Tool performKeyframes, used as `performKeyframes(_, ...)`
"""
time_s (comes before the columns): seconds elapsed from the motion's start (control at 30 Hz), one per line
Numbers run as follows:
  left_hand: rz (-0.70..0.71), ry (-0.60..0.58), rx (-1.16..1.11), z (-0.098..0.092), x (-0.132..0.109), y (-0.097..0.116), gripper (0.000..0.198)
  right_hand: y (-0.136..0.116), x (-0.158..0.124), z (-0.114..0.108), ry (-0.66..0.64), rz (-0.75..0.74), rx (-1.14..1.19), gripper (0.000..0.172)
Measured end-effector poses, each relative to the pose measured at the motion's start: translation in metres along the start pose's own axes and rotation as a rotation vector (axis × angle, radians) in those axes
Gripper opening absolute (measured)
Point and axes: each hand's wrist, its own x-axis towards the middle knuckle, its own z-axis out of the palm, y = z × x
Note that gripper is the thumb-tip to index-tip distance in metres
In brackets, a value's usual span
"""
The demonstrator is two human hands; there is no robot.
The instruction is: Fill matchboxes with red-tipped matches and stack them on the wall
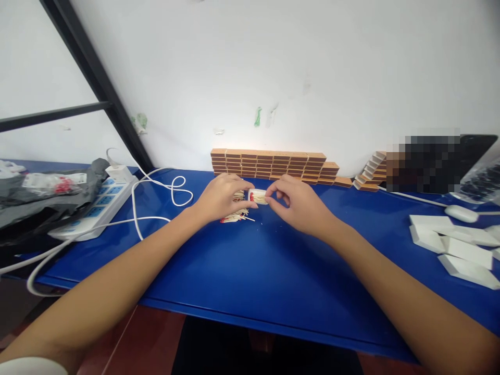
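A small white matchbox tray (258,191) with red-headed matches (259,198) in it is between my hands, above the blue table. My left hand (224,197) has its thumb and fingers on either side of the tray's left end, gripping it. At the right end, the curled fingertips of my right hand (295,202) close on the plain ends of the matches; the exact contact is too small to see. A pile of loose matches (234,216) lies under and beside my left hand, partly hidden by it.
Stacked brown matchboxes (269,165) line the wall, with a leaning stack of matchboxes (371,169) farther right. White trays (464,250) lie at the right. A power strip (103,203), looping white cables (135,208) and grey plastic bags (47,195) occupy the left.
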Motion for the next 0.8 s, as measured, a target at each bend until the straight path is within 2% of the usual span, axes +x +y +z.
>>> performKeyframes(0.13,-0.035,0.046,0.042,0.001,-0.001,-0.008,0.045,-0.007,-0.004,0.011,-0.097,0.021,0.082,0.009)
performKeyframes(0.27,-0.047,0.052,0.062,0.003,-0.002,-0.012,0.043,-0.014,-0.009,0.028,-0.231,0.064,0.117,0.009)
performKeyframes(0.37,-0.047,0.049,0.068,0.004,-0.002,-0.011,0.042,-0.018,-0.011,0.036,-0.278,0.096,0.103,0.007)
performKeyframes(0.5,-0.048,0.050,0.076,0.004,-0.002,-0.010,0.042,-0.021,-0.010,0.037,-0.242,0.140,0.093,0.008)
performKeyframes(0.63,-0.047,0.058,0.095,0.003,-0.002,-0.009,0.040,-0.026,-0.009,0.038,-0.159,0.197,0.185,0.009)
performKeyframes(0.8,-0.069,0.066,0.103,0.002,-0.001,-0.009,0.041,-0.043,-0.009,0.046,-0.206,0.236,0.138,0.009)
